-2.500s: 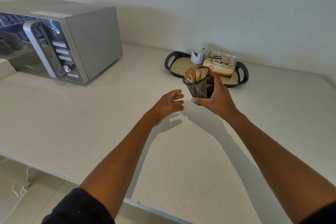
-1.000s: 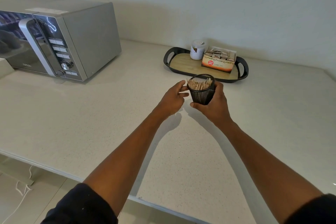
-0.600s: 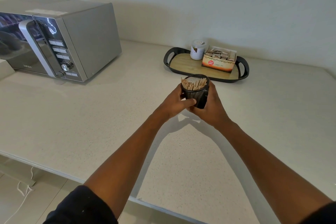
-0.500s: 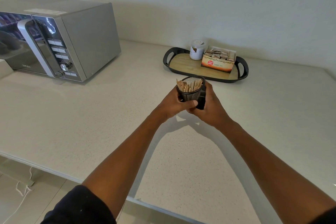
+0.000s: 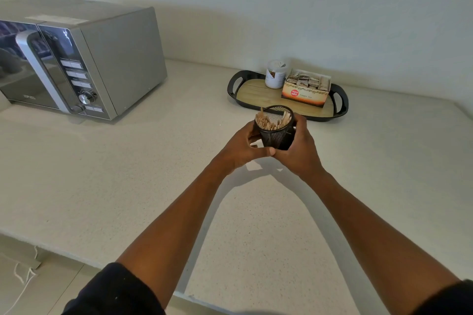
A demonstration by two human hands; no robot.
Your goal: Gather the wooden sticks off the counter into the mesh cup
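Observation:
The black mesh cup is held above the pale counter, near its middle, tilted slightly toward me. Several wooden sticks stand bunched inside it, leaning to the left side. My left hand wraps the cup's left side, thumb under its base. My right hand grips the right side and back. No loose sticks show on the counter.
A silver microwave stands at the back left. A black tray with a wooden floor sits behind the cup, carrying a white jar and a tea-bag box. The counter's front edge runs below my arms.
My left hand, open beside the cup earlier, has closed onto its left side. The cup has shifted a little left and toward me, now held by both hands.

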